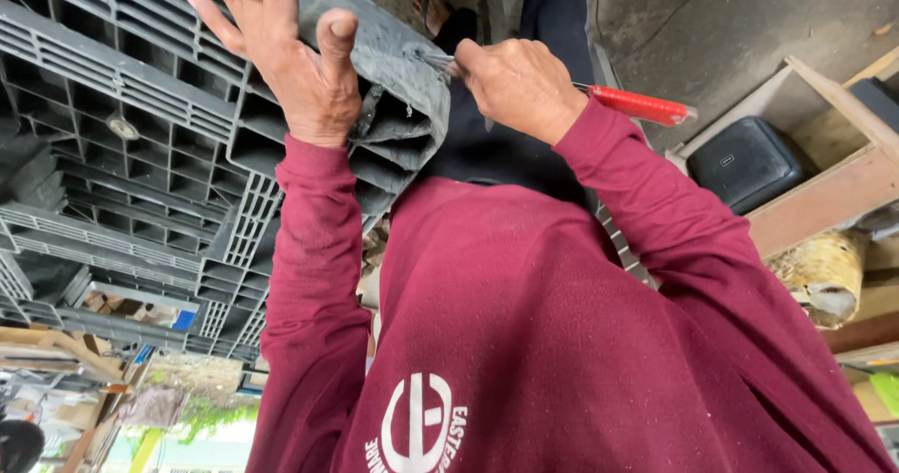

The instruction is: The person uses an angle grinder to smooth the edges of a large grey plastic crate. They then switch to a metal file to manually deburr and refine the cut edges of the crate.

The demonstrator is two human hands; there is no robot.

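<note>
While left hand [300,61] lies flat w/ fingers spread on grey plastic pallet [140,117], right hand [515,84] fingers clamped round red-handled tool [637,105], tip at pallet corner, black case [746,162] nearby

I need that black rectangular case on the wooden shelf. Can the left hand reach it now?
Probably not: the left hand lies flat on the grey plastic pallet, and the right hand gripping a red-handled tool blocks the way to the case.
</note>
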